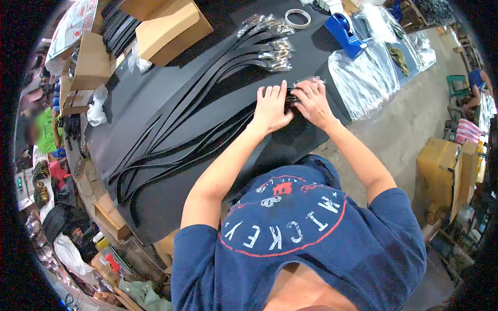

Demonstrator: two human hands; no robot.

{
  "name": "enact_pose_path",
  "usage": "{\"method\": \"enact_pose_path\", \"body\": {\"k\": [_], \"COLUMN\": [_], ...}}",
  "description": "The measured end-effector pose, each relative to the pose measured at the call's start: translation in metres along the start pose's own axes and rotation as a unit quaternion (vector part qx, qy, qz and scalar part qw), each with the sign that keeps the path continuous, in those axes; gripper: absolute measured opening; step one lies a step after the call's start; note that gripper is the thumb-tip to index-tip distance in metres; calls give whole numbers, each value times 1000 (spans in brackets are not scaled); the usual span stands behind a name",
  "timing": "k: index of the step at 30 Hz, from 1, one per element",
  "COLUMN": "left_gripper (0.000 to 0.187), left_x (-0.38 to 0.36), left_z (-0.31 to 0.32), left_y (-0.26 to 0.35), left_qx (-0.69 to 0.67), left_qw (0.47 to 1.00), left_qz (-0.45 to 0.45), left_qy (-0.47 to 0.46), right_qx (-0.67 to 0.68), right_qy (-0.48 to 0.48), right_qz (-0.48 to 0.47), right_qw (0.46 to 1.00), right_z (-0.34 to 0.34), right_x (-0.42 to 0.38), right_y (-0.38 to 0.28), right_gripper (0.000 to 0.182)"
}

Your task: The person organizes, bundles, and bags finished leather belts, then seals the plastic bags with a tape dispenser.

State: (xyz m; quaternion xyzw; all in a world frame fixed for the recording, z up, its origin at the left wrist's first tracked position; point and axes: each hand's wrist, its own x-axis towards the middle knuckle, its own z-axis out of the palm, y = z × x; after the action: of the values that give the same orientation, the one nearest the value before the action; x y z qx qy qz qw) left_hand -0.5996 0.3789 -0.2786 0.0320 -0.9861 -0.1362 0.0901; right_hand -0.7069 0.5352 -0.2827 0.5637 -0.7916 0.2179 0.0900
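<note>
A bundle of long black belts (211, 133) runs across the dark table to my hands, its left ends curving into loops. My left hand (270, 108) lies over the bundle near its right end, fingers on the far side and thumb on the near side. Close beside it, my right hand (314, 103) has its fingers bent over the belt ends, where some clear plastic (311, 80) shows. Under my fingers the ends are mostly hidden. Farther back lie more black belts (199, 78), with metal buckles (280, 54) wrapped in clear plastic.
A roll of tape (298, 18) and a blue tape dispenser (346, 35) are at the back. Clear plastic bags (358, 83) lie on the right. Open cardboard boxes (174, 31) stand back left. A large carton (438, 173) is on the floor right; another person (476, 85) sits far right.
</note>
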Motion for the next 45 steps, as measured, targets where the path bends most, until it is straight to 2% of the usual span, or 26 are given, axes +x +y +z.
{"method": "enact_pose_path", "body": {"k": [1, 2, 4, 5, 6, 8, 9, 11, 16, 18, 22, 26, 28, 29, 30, 32, 34, 37, 40, 42, 43, 45], "left_gripper": [74, 74, 74, 76, 76, 81, 81, 88, 94, 96, 97, 93, 81, 72, 62, 47, 43, 48, 60, 67, 73, 72], "left_x": [-6, -7, -9, -8, -8, -8, -8, -10, -8, -5, -4, -3, 4, 4, 4, 2, 0, -11, -33, -56, -68, -96], "left_z": [5, 12, 26, 33, 38, 44, 39, 31, 25, 22, 24, 24, 45, 46, 46, 40, 44, 41, 39, 24, 18, 11], "left_y": [4, 2, -3, -4, -6, -13, -11, -5, -3, -2, -1, -1, -12, -12, -9, -6, -11, -14, -18, -29, -35, -51], "left_qx": [-16, -17, 2, 38, 35, 51, 51, -20, -15, -18, -18, -36, -83, -69, -52, -42, 5, 12, 62, 47, 84, 134], "left_qw": [1000, 1000, 999, 999, 999, 995, 995, 995, 998, 998, 998, 999, 996, 995, 994, 999, 999, 999, 994, 991, 987, 979], "left_qz": [-11, -8, -7, -10, -12, 37, 36, 45, 26, 15, 10, -2, 15, 19, 23, -3, 32, 26, -63, -105, -117, -132], "left_qy": [7, 8, 31, 33, 34, 74, 75, 81, 62, 61, 52, 36, 37, 69, 97, 21, 23, 45, 71, 61, 70, 75], "right_qx": [15, 13, 83, 91, 122, 334, 334, 460, 430, 524, 480, 420, 250, 156, 55, -5, -62, -8, -73, -89, -101, -98], "right_qy": [-5, -4, 109, 135, 164, 227, 227, 264, 179, 223, 149, 170, 62, -38, -128, -186, -173, -161, -164, -168, -171, -154], "right_qz": [24, 25, 72, 127, 170, 320, 319, 318, 318, 318, 318, 302, 190, 118, 36, 7, -24, -42, -53, -53, -54, -62], "right_qw": [1000, 1000, 988, 978, 964, 857, 857, 785, 826, 758, 804, 839, 947, 980, 990, 982, 983, 986, 982, 980, 979, 981], "right_z": [-5, -13, -26, -28, -18, 2, 15, 28, 26, 24, 12, 12, -25, -37, -40, -24, 5, 2, 6, 5, 7, 5], "right_x": [1, 2, 3, -4, -14, -31, -34, -34, -20, -18, -9, -7, 8, 19, 25, 25, 18, 22, 21, 22, 24, 27], "right_y": [1, 2, 2, 6, 16, 27, 33, 36, 8, 9, -8, 11, 0, -7, -13, -22, -3, 0, -1, -2, -3, -5], "right_gripper": [48, 48, 52, 59, 54, 48, 48, 55, 56, 63, 66, 68, 83, 89, 95, 96, 94, 86, 71, 69, 66, 64]}}
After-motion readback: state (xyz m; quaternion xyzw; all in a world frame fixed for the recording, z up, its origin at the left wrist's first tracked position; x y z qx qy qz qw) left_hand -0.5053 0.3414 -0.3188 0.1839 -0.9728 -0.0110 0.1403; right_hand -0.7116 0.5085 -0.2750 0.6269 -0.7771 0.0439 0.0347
